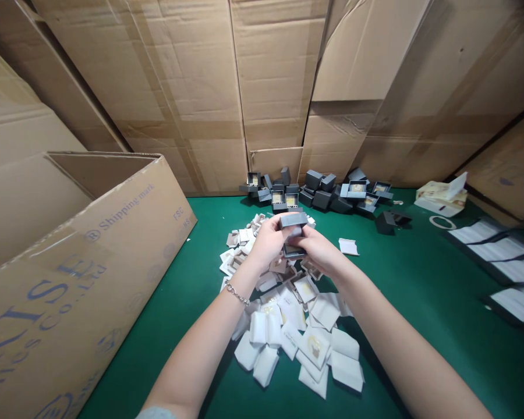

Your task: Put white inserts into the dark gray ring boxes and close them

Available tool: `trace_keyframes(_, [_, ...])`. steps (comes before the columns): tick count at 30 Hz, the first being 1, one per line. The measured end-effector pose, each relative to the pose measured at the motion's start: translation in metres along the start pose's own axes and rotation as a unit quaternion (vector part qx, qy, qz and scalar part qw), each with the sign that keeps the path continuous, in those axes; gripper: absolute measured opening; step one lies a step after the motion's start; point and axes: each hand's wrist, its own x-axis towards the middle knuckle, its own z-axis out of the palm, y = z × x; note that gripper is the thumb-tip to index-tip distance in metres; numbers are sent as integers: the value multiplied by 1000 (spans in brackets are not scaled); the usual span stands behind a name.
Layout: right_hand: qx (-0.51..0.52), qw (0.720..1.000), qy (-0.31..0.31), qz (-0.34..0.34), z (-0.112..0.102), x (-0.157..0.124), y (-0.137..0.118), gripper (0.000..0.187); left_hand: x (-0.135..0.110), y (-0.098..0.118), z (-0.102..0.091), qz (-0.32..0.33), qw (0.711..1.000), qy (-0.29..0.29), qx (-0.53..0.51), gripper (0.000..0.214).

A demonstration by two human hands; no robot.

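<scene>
Both my hands grip a small dark grey hinged box [293, 220] with its lid raised, above the middle of the table. My left hand [268, 241] closes round its left side, a chain bracelet on the wrist. From the right, my right hand [317, 247] holds it too, fingers at the opening. The inside of the box is mostly hidden by my fingers. Under and in front of my hands lies a heap of white folded inserts [290, 308], some with a gold-coloured print or piece on them.
Several dark small boxes [321, 198], some open, line the back edge. A large carton [91, 262] stands at left. On the right are a tape ring [442, 223], a cream-coloured bag [441, 198] and black trays with white contents [498, 244]. Cardboard walls the back.
</scene>
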Motion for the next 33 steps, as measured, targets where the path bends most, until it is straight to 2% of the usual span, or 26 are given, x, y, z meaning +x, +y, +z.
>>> trace_keyframes(3, [10, 1000, 12, 7, 0, 1, -1, 44, 1, -3, -1, -17, 1000, 0, -8, 26])
trace_keyframes(6, [22, 999, 27, -10, 2, 2, 0, 39, 1, -3, -1, -5, 1000, -8, -12, 33])
trace_keyframes(11, [36, 999, 13, -34, 4, 3, 2, 42, -3, 5, 1, -8, 1000, -16, -22, 37])
trace_keyframes(17, [21, 999, 13, -26, 8, -3, -1, 44, -4, 13, -1, -7, 1000, -1, -19, 33])
trace_keyframes(22, [1, 1000, -3, -17, 8, -4, -5, 30, 3, 15, -14, -15, 996, 75, -46, 28])
trace_keyframes(25, [-91, 995, 31, -17, 1, 0, -1, 29, 3, 21, -22, -40, 985, 110, -126, 29])
trace_keyframes(27, [-234, 970, 35, -62, -3, 1, 4, 27, 2, 26, -25, -47, 978, 105, -173, 27])
trace_keyframes(30, [-451, 878, -42, -154, -9, 1, 11, 26, 0, 30, -27, -59, 971, 95, -211, 22])
trace_keyframes(31, [-496, 850, -71, -166, -10, 0, 12, 29, 0, 31, -28, -64, 970, 93, -216, 22])
trace_keyframes(33, [-548, 814, -102, -163, -11, -2, 13, 38, 0, 31, -27, -77, 969, 89, -217, 22])
